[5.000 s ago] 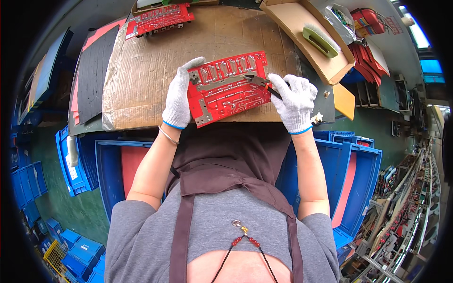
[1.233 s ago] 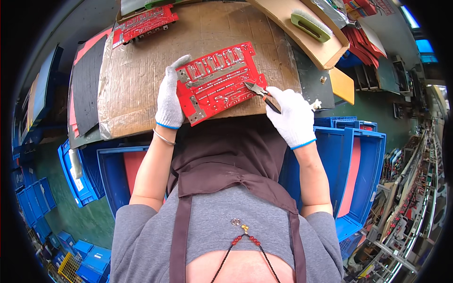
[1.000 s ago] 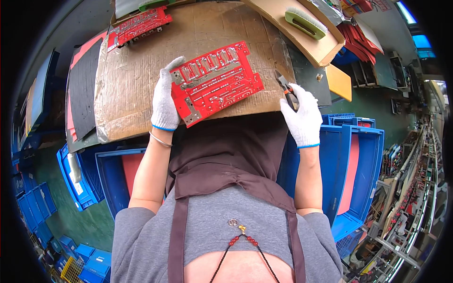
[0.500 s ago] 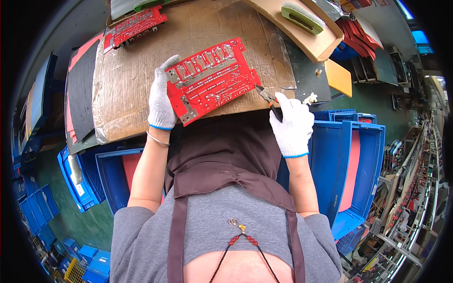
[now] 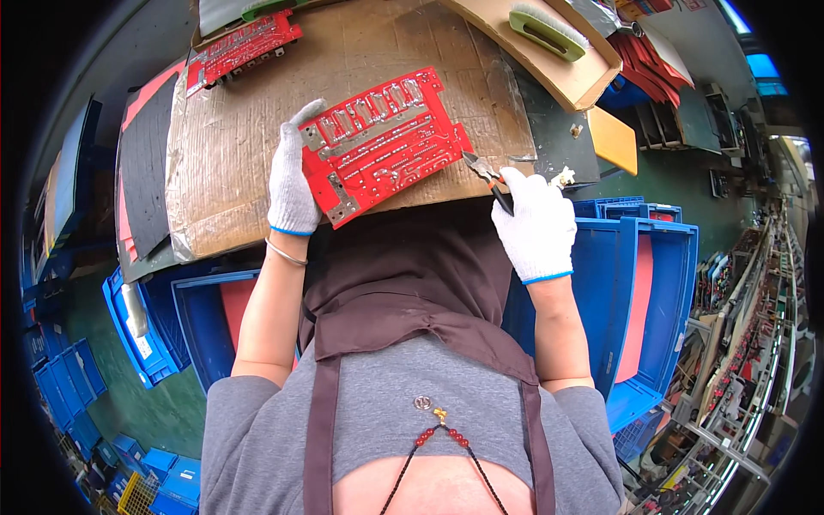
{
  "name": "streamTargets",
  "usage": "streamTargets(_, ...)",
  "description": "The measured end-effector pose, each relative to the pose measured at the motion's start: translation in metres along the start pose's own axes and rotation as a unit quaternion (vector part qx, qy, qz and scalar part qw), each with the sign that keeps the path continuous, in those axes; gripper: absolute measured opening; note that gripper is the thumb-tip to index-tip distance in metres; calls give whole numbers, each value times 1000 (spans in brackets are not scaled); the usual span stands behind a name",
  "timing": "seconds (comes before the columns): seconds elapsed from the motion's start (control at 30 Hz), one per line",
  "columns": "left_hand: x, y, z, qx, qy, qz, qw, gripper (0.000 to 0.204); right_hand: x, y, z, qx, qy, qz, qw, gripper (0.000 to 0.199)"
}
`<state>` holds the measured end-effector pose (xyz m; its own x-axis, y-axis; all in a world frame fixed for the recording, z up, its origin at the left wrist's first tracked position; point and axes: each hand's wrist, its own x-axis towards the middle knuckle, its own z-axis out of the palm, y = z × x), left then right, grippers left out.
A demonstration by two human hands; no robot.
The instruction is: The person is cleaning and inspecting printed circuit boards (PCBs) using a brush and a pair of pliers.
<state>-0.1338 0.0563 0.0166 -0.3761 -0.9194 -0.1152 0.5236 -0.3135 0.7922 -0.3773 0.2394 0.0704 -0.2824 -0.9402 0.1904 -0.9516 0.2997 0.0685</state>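
Pliers [image 5: 486, 175] with black and red handles are gripped in the right hand [image 5: 536, 221], their pointed tips just beside the lower right edge of a red circuit board [image 5: 382, 142]; whether they touch it cannot be told. The left hand [image 5: 293, 190] is closed around the left edge of that board, which is held at a slant over the near part of a brown cardboard sheet [image 5: 225, 163], its soldered face turned up. Both hands wear white knitted gloves [image 5: 541, 249] edged in blue.

The cardboard covers much of a dark bench [image 5: 556, 112]. At its far left corner is a second red board [image 5: 245, 50]. On the far right, a green brush [image 5: 548, 36] with pale bristles lies in a shallow cardboard box [image 5: 592, 91], near a yellow block [image 5: 613, 142]. Blue crates [image 5: 631, 326] stand below the bench, on either side of the person.
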Motion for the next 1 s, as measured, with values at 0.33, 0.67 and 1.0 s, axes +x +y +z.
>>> streamTargets(0.33, 1, -2, -2, 9, 5, 5, 1000, 59, -4, 13, 18, 95, 43, 13, 995, 50)
streamTargets(0.67, 1, -2, -3, 6, 0, 5, 1000, 59, 6, 7, 18, 63, 78, -21, 995, 52)
streamTargets(1.0, 1, -2, -3, 16, 0, 10, 1000, 58, 6, 9, 20, 159, 1, 24, 987, 38)
